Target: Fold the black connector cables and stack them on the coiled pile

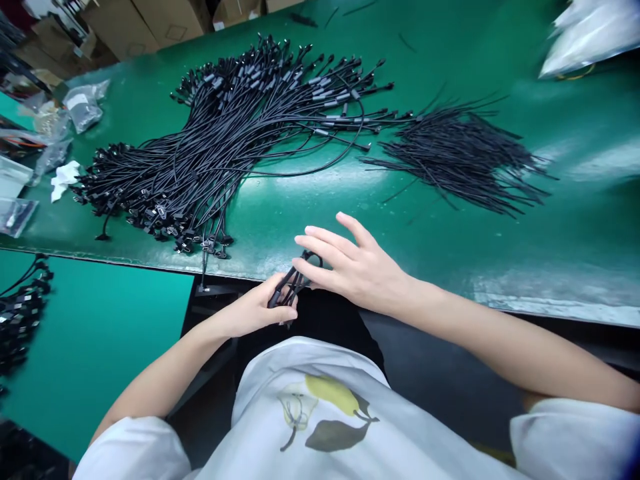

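My left hand point(263, 305) is closed around a coiled black cable point(299, 280) just off the table's front edge, above my lap. My right hand point(345, 263) is at the coil's upper end with its fingers stretched and spread. One of its fingers overlaps the cable loop; whether it presses on it I cannot tell. Beyond my hands lies a large pile of black cables point(215, 133) with connectors at both ends. To its right is a heap of thin black ties or strips point(465, 157).
The green table point(310, 200) ends just in front of my lap. White plastic bags point(595, 33) lie at the far right, small clear bags point(84, 107) at the left. Cardboard boxes point(150, 27) stand behind. More cables point(23, 320) rest on another green surface at lower left.
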A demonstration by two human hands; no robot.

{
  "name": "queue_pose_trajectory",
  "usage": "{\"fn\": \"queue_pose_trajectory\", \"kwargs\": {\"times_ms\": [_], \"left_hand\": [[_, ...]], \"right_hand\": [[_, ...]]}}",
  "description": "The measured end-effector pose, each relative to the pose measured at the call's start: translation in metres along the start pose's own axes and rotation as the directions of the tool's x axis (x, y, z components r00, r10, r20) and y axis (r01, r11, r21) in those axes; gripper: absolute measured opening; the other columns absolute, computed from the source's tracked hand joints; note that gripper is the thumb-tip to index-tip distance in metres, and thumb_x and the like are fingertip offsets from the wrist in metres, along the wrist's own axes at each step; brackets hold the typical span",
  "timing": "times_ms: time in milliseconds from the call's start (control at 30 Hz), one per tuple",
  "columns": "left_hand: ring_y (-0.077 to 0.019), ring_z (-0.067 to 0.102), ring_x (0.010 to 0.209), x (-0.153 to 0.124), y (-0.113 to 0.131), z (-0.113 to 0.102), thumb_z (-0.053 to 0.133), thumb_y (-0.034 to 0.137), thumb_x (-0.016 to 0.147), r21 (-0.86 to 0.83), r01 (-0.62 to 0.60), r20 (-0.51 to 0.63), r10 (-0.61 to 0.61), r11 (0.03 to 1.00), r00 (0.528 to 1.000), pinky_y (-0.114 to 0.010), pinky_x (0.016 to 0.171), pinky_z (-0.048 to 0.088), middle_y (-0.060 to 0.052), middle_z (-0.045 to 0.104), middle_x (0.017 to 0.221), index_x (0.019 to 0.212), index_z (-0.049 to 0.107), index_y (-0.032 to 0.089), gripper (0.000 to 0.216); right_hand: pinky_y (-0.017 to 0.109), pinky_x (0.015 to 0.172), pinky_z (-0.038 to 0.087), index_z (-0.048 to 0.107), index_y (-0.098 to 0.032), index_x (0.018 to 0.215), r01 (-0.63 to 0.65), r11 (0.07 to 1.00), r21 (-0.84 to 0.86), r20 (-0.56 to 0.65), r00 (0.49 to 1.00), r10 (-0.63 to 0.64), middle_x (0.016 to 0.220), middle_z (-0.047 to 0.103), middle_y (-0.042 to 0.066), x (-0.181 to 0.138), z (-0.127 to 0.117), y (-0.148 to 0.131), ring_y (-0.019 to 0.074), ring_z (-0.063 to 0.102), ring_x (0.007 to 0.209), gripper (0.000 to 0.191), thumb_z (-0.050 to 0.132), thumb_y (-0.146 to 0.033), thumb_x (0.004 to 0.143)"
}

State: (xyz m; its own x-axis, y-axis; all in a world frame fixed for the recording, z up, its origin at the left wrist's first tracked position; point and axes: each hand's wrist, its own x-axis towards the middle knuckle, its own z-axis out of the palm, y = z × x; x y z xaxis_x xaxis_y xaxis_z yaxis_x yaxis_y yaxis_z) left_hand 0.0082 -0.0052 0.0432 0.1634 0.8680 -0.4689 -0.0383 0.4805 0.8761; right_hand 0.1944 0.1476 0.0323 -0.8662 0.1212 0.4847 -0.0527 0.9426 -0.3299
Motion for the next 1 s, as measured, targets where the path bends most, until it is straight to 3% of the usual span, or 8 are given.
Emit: {"fn": "queue_pose_trajectory", "kwargs": {"times_ms": [200, 333, 433, 600, 667, 767, 867, 1000], "left_hand": [[-0.0107, 0.062, 0.070, 0.003, 0.000, 0.003, 0.057, 0.006, 0.073, 0.037, 0.049, -0.098, -0.045, 0.998, 0.994, -0.023, 0.060, 0.049, -0.006, 0.060, 0.104, 0.127, 0.043, 0.023, 0.058], [-0.0113, 0.064, 0.071, -0.002, 0.014, 0.003, 0.058, 0.008, 0.073, 0.190, -0.044, -0.235, 0.089, 0.981, 0.968, -0.024, 0.059, 0.051, -0.012, 0.049, 0.134, 0.133, 0.041, 0.028, 0.065], [-0.0154, 0.064, 0.083, -0.007, 0.025, -0.003, 0.063, 0.007, 0.070, 0.408, -0.114, -0.383, 0.283, 0.906, 0.879, -0.025, 0.072, 0.052, -0.010, 0.050, 0.135, 0.131, 0.049, 0.027, 0.065], [-0.0293, 0.051, 0.121, -0.008, 0.030, -0.005, 0.064, 0.013, 0.074, 0.746, -0.125, -0.288, 0.486, 0.654, 0.825, -0.043, 0.107, 0.037, -0.011, 0.046, 0.142, 0.119, 0.062, 0.024, 0.046], [-0.0320, 0.045, 0.128, -0.005, 0.027, -0.002, 0.068, 0.016, 0.073, 0.760, -0.160, -0.270, 0.530, 0.630, 0.804, -0.047, 0.112, 0.030, -0.011, 0.050, 0.139, 0.117, 0.064, 0.024, 0.045], [-0.0321, 0.049, 0.124, -0.004, 0.023, 0.003, 0.072, 0.020, 0.073, 0.666, -0.236, -0.269, 0.523, 0.708, 0.809, -0.048, 0.111, 0.033, -0.011, 0.059, 0.129, 0.114, 0.066, 0.024, 0.042], [-0.0270, 0.055, 0.118, -0.013, 0.023, -0.003, 0.065, 0.018, 0.080, 0.579, -0.289, -0.285, 0.522, 0.762, 0.804, -0.041, 0.107, 0.038, -0.009, 0.066, 0.119, 0.110, 0.069, 0.024, 0.031], [-0.0151, 0.064, 0.066, -0.042, 0.027, -0.026, 0.059, 0.024, 0.088, 0.366, -0.248, -0.419, 0.397, 0.897, 0.817, -0.024, 0.069, 0.051, -0.002, 0.066, 0.065, 0.092, 0.071, 0.019, 0.014]], "right_hand": [[0.043, 0.096, 0.043, 0.062, -0.024, 0.089, 0.122, 0.992, -0.013, 0.052, 0.991, -0.121, 0.100, 0.068, 0.004, -0.003, -0.010, -0.005, 0.0165, 0.060, 0.094, 0.024, 0.041, -0.015, 0.093], [0.035, 0.078, 0.044, 0.062, -0.021, 0.091, -0.031, 0.987, -0.160, 0.060, 0.997, 0.041, 0.089, 0.065, 0.007, 0.003, -0.011, -0.002, 0.0162, 0.055, 0.075, 0.028, 0.035, -0.014, 0.094], [0.036, 0.080, 0.044, 0.058, -0.017, 0.089, -0.078, 0.988, -0.131, 0.055, 0.995, 0.086, 0.098, 0.064, 0.011, 0.010, -0.012, 0.000, 0.0185, 0.056, 0.083, 0.027, 0.033, -0.010, 0.094], [0.029, 0.074, 0.044, 0.052, -0.020, 0.091, -0.074, 0.982, 0.173, 0.031, 0.997, 0.070, 0.090, 0.063, 0.005, 0.023, -0.017, -0.018, 0.0165, 0.056, 0.082, 0.016, 0.037, -0.013, 0.093], [0.028, 0.070, 0.042, 0.051, -0.019, 0.090, -0.119, 0.980, 0.158, 0.011, 0.993, 0.118, 0.084, 0.061, 0.004, 0.030, -0.015, -0.027, 0.0164, 0.053, 0.076, 0.013, 0.039, -0.016, 0.093], [0.028, 0.067, 0.039, 0.051, -0.018, 0.085, -0.209, 0.967, 0.143, 0.050, 0.978, 0.204, 0.080, 0.059, 0.004, 0.040, -0.013, -0.036, 0.0162, 0.050, 0.072, 0.007, 0.046, -0.020, 0.089], [0.025, 0.062, 0.037, 0.053, -0.018, 0.089, -0.326, 0.898, 0.297, 0.224, 0.938, 0.266, 0.075, 0.057, 0.000, 0.044, -0.024, -0.036, 0.0127, 0.048, 0.065, 0.009, 0.051, -0.027, 0.087], [0.023, 0.058, 0.037, 0.061, -0.020, 0.095, -0.490, 0.774, 0.400, 0.301, 0.868, 0.394, 0.072, 0.059, -0.002, 0.036, -0.050, -0.018, 0.0108, 0.049, 0.061, 0.020, 0.051, -0.036, 0.089]]}}
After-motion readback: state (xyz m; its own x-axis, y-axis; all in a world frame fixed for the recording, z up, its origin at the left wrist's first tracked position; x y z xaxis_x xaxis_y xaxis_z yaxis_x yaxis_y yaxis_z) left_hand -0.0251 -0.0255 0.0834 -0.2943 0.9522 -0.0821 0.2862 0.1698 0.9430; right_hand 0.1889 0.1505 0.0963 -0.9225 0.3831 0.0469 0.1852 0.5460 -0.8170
